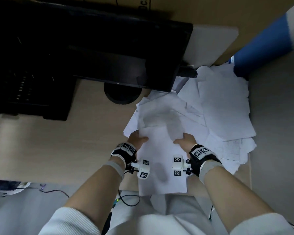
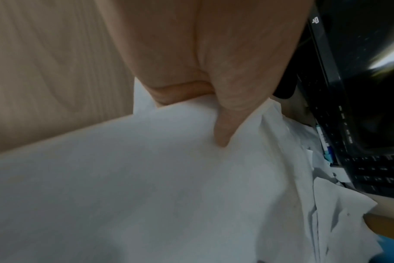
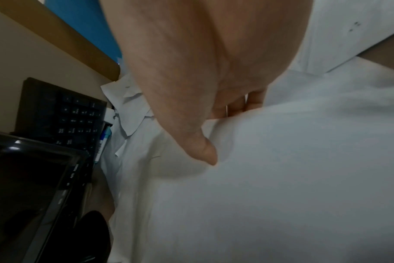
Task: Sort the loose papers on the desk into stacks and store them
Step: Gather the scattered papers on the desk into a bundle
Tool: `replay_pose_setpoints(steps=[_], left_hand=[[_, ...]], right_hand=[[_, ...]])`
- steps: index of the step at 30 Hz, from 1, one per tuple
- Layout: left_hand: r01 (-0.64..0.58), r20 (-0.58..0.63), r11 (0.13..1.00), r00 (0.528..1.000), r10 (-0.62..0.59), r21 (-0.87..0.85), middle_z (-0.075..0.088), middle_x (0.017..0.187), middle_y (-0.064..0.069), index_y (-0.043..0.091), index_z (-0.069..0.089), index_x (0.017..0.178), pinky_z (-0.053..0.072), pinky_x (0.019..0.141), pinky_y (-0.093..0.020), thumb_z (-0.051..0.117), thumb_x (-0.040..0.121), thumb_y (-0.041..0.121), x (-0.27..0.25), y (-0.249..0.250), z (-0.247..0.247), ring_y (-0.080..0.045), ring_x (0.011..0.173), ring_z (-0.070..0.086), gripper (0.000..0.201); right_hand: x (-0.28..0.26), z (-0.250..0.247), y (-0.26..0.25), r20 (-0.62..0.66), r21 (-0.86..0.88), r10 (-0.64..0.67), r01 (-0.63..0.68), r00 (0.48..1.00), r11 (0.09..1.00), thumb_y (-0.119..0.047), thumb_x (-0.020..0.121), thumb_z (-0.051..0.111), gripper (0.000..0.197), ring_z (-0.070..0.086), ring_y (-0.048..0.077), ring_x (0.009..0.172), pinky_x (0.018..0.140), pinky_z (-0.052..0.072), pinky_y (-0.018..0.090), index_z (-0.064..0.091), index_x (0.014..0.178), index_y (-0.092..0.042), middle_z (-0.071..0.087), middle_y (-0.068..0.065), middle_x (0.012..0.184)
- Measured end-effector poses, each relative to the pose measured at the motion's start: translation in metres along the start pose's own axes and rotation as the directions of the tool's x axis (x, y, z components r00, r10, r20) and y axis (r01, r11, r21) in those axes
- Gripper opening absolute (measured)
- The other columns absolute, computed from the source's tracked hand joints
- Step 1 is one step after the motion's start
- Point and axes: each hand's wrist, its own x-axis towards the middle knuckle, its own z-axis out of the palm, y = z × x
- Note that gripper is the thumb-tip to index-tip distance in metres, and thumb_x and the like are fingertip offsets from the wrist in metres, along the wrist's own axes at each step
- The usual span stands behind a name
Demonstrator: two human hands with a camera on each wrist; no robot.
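1. Head view: both hands gripped a stack (image 1: 159, 155) of sheets at the desk's (image 1: 58, 146) near edge, left hand (image 1: 137, 139) on its left side, right hand (image 1: 185, 140) on its right. Loose papers (image 1: 224, 107) lay heaped beyond, beside the monitor (image 1: 92, 48).
2. Left wrist view: the thumb (image 2: 227, 113) pressed down on the stack's top sheet, fingers curled beneath.
3. Right wrist view: the thumb (image 3: 205, 151) pinched the stack from above, fingers (image 3: 236, 106) under it; a keyboard (image 3: 74, 117) lay behind.

right hand (image 3: 191, 74) pinching white paper (image 3: 281, 178)
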Motion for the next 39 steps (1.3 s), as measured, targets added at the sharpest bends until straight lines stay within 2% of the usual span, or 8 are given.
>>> replay_pose_setpoints(steps=[4,12,15,20,27,32,35,39], left_hand=[[-0.011,0.043,1.0,0.999,0.01,0.024,0.065,0.09,-0.02,0.009,0.066,0.089,0.053,0.087,-0.049,0.076,0.085,0.022,0.003,0.019,0.001,-0.034,0.086,0.064,0.017],[0.013,0.189,0.994,0.981,-0.034,0.107,0.069,0.105,-0.007,0.01,0.061,0.116,0.054,0.086,-0.033,0.079,0.084,0.024,-0.004,0.034,0.037,-0.024,0.095,0.067,0.039],[0.039,0.172,0.974,0.982,-0.079,0.223,0.059,0.127,-0.005,0.007,0.054,0.134,0.048,0.098,-0.035,0.078,0.083,0.029,-0.006,0.028,0.046,-0.028,0.117,0.059,0.06],[0.102,0.017,0.952,0.994,-0.111,0.288,0.047,0.08,-0.013,0.01,0.046,0.078,0.037,0.055,-0.025,0.057,0.095,0.015,-0.007,0.017,0.048,-0.023,0.066,0.047,0.022],[0.148,-0.289,0.984,0.951,-0.113,0.103,0.062,0.117,-0.027,-0.009,0.059,0.119,0.04,0.074,-0.035,0.053,0.092,0.031,-0.009,0.01,0.012,-0.034,0.096,0.058,0.048],[0.184,-0.322,0.983,0.93,-0.175,-0.003,0.056,0.11,-0.021,-0.005,0.059,0.115,0.041,0.063,-0.022,0.064,0.075,0.031,-0.007,0.006,-0.003,-0.027,0.081,0.054,0.054],[0.162,-0.351,0.981,0.917,-0.191,-0.109,0.047,0.134,-0.02,0.001,0.049,0.136,0.048,0.092,-0.035,0.075,0.078,0.027,0.004,0.002,-0.005,-0.035,0.115,0.055,0.069],[0.116,-0.311,0.944,0.926,-0.216,-0.31,0.055,0.126,-0.016,0.001,0.034,0.142,0.046,0.091,-0.038,0.076,0.084,0.007,0.005,0.012,-0.006,-0.035,0.118,0.058,0.072]], right_hand=[[0.001,-0.013,0.021,-0.199,0.112,0.145,-0.124,0.969,0.986,-0.01,0.087,0.068,0.038,0.062,0.031,0.103,0.089,0.051,0.037,0.062,0.122,0.003,0.066,0.015,0.119],[0.005,-0.032,0.041,-0.164,0.205,0.424,-0.389,0.891,0.898,-0.05,0.076,0.072,0.102,0.053,0.034,0.114,0.095,0.046,0.039,0.022,0.15,0.0,0.045,0.018,0.132],[0.009,-0.032,0.049,-0.15,0.213,0.364,-0.329,0.919,0.92,-0.029,0.087,0.07,0.081,0.057,0.032,0.106,0.08,0.04,0.033,0.029,0.146,0.007,0.053,0.022,0.132],[-0.009,-0.037,0.045,-0.053,0.198,0.184,-0.171,0.981,0.965,-0.02,0.088,0.071,0.062,0.053,0.031,0.123,0.096,0.043,0.034,0.044,0.141,0.001,0.054,0.011,0.137],[-0.013,-0.024,0.009,0.117,0.086,-0.083,0.073,0.99,0.994,-0.026,0.083,0.076,0.06,0.058,0.024,0.118,0.106,0.045,0.039,0.054,0.137,-0.009,0.059,0.003,0.134],[0.002,-0.014,-0.01,0.004,-0.156,-0.084,0.084,0.996,0.984,-0.043,0.075,0.072,0.077,0.048,0.031,0.128,0.107,0.042,0.043,0.045,0.144,-0.024,0.05,0.005,0.144],[0.005,-0.011,-0.018,-0.066,-0.226,-0.095,0.078,0.993,0.971,-0.034,0.084,0.072,0.081,0.031,0.033,0.14,0.112,0.033,0.045,0.031,0.153,-0.02,0.033,0.007,0.155],[0.015,0.002,-0.026,0.035,-0.125,-0.089,0.092,0.995,0.988,-0.041,0.07,0.077,0.09,0.047,0.03,0.133,0.109,0.041,0.047,0.039,0.148,-0.02,0.047,0.006,0.145]])
